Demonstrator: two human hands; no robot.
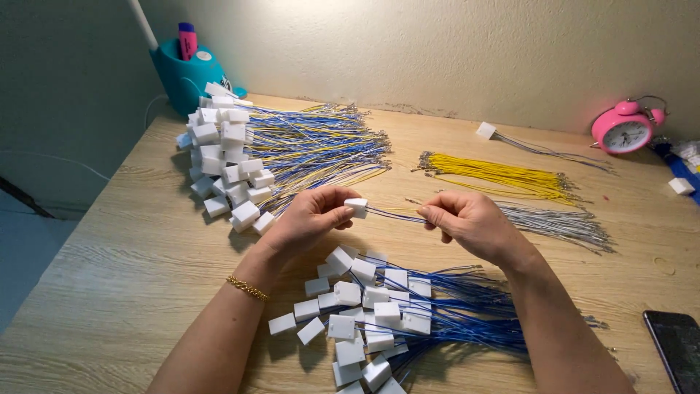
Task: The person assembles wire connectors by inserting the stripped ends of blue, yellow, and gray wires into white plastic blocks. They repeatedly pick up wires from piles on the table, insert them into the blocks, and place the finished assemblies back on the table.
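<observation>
My left hand (pixel 310 217) pinches a small white plastic connector (pixel 356 207) above the wooden table (pixel 124 255). Thin wires (pixel 394 214) run from that connector to my right hand (pixel 467 219), which grips them with closed fingers. Just below both hands lies a pile of white connectors with blue wires (pixel 394 306). At the back left sits a bigger heap of connectors with blue, yellow and grey wires (pixel 270 157). A bundle of loose yellow wires (pixel 496 175) and a bundle of grey wires (pixel 561 222) lie to the right of my hands.
A teal pen holder (pixel 186 73) with a pink marker stands at the back left by the wall. A pink alarm clock (pixel 625 130) is at the back right. A dark phone (pixel 678 346) lies at the front right edge. A lone connector with wires (pixel 487 130) rests near the wall.
</observation>
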